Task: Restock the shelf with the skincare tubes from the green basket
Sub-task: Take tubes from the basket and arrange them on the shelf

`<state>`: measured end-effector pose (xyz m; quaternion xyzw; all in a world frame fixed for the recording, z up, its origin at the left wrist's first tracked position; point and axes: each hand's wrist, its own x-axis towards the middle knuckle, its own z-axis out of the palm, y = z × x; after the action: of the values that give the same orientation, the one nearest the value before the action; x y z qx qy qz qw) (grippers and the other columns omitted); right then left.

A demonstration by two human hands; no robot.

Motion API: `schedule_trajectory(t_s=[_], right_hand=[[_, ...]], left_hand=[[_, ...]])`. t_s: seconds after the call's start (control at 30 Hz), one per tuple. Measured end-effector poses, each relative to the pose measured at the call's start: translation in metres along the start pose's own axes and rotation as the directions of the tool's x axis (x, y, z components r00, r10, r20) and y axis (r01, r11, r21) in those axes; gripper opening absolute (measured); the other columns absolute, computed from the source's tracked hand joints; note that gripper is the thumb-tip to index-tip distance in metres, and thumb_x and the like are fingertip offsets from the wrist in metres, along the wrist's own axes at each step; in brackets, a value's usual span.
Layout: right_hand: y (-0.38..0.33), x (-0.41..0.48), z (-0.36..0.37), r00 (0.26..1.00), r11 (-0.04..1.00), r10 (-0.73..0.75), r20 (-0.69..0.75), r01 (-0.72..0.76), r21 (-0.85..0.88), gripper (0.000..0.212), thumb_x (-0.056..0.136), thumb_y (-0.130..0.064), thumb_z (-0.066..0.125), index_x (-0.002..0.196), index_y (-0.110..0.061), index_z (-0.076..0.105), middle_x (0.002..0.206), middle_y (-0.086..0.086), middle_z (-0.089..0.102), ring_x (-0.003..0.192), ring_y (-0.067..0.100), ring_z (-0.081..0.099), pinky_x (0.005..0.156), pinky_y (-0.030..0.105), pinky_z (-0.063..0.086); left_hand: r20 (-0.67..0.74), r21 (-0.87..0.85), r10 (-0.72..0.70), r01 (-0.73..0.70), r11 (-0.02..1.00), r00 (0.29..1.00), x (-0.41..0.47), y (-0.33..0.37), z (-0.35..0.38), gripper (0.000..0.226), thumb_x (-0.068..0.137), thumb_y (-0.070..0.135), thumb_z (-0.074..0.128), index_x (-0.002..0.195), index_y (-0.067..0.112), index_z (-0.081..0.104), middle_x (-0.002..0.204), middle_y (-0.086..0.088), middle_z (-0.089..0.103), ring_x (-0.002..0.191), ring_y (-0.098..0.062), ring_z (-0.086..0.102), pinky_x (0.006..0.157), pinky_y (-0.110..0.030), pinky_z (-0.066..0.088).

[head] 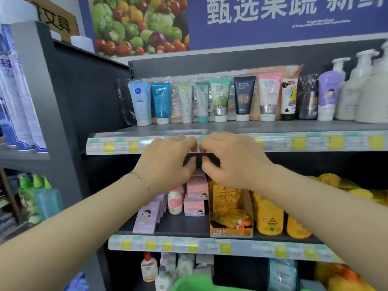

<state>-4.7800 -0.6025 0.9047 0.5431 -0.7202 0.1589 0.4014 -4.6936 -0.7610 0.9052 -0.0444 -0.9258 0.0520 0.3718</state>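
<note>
As left hand (168, 160) and right hand (237, 162) pinch tube (199, 160), boxes (197, 189) stand below.

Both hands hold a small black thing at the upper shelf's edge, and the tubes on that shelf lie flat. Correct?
No: the head view shows the tubes standing upright on their caps. The left hand and right hand do hold the black thing at the upper shelf's edge.

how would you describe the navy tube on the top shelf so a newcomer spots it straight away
Under the blue fruit-and-vegetable banner, the top shelf carries a row of tubes standing on their caps. The navy tube stands between a green tube and a pink tube. It alone has a dark navy body, with a round brown emblem and a white cap.
</note>
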Motion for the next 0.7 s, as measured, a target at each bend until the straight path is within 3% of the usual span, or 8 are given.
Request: schedule_trajectory(t_s=[0.1,0.27,0.37,0.5,0.6,0.7], right_hand=[[-0.001,-0.038,0.004,0.996,0.999,0.035,0.077,-0.034,-0.013,0.024,0.081,-0.036,0.043,0.080,-0.019,0.060,0.069,-0.006,0.054,0.060,0.018,0.053,0.045,0.029,0.041],[-0.008,-0.102,0.017,0.987,0.998,0.053,0.150,-0.048,-0.039,0.019,0.079,-0.033,0.048,0.076,-0.018,0.059,0.066,-0.004,0.053,0.057,0.021,0.055,0.040,0.028,0.039],[-0.014,-0.139,0.029,0.976,0.999,0.042,0.214,-0.038,-0.025,0.015,0.079,-0.032,0.052,0.076,-0.019,0.059,0.065,-0.004,0.054,0.057,0.022,0.057,0.042,0.029,0.038],[-0.025,-0.184,0.051,0.941,0.996,0.077,0.329,-0.084,0.007,0.014,0.078,-0.031,0.055,0.076,-0.018,0.060,0.064,-0.003,0.056,0.058,0.023,0.059,0.044,0.027,0.035],[-0.032,-0.217,0.067,0.891,0.995,0.065,0.449,-0.094,0.043,0.015,0.081,-0.033,0.052,0.080,-0.019,0.058,0.069,-0.003,0.055,0.066,0.022,0.060,0.044,0.030,0.039],[-0.036,-0.245,0.078,0.824,0.992,0.059,0.563,-0.110,0.058,0.021,0.091,-0.034,0.046,0.100,-0.020,0.058,0.086,-0.003,0.057,0.084,0.022,0.058,0.057,0.031,0.040]], left_hand=[[0.078,-0.007,0.008,-0.008,1.000,0.997,-0.026,0.020,0.021,0.015,0.087,0.035,0.056,0.097,0.024,0.056,0.087,0.007,0.059,0.081,-0.022,0.060,0.069,-0.038,0.048],[0.215,-0.045,-0.028,0.039,0.998,0.976,-0.070,0.048,0.058,0.023,0.088,0.036,0.055,0.109,0.026,0.056,0.103,0.007,0.063,0.091,-0.023,0.062,0.074,-0.036,0.049],[0.275,-0.074,-0.035,0.057,0.996,0.961,-0.093,0.061,0.082,0.025,0.089,0.035,0.053,0.111,0.024,0.054,0.102,0.006,0.062,0.091,-0.023,0.061,0.069,-0.034,0.046],[0.375,-0.083,-0.029,0.065,0.994,0.926,-0.122,0.080,0.116,0.028,0.090,0.039,0.049,0.115,0.027,0.051,0.107,0.007,0.061,0.099,-0.021,0.060,0.078,-0.035,0.047],[0.449,-0.101,-0.011,0.063,0.993,0.893,-0.142,0.094,0.136,0.025,0.093,0.038,0.047,0.114,0.025,0.049,0.103,0.006,0.060,0.095,-0.022,0.060,0.074,-0.033,0.045],[0.525,-0.106,0.010,0.054,0.993,0.851,-0.161,0.103,0.154,0.023,0.094,0.039,0.045,0.111,0.024,0.048,0.100,0.007,0.059,0.089,-0.021,0.060,0.069,-0.032,0.045]])
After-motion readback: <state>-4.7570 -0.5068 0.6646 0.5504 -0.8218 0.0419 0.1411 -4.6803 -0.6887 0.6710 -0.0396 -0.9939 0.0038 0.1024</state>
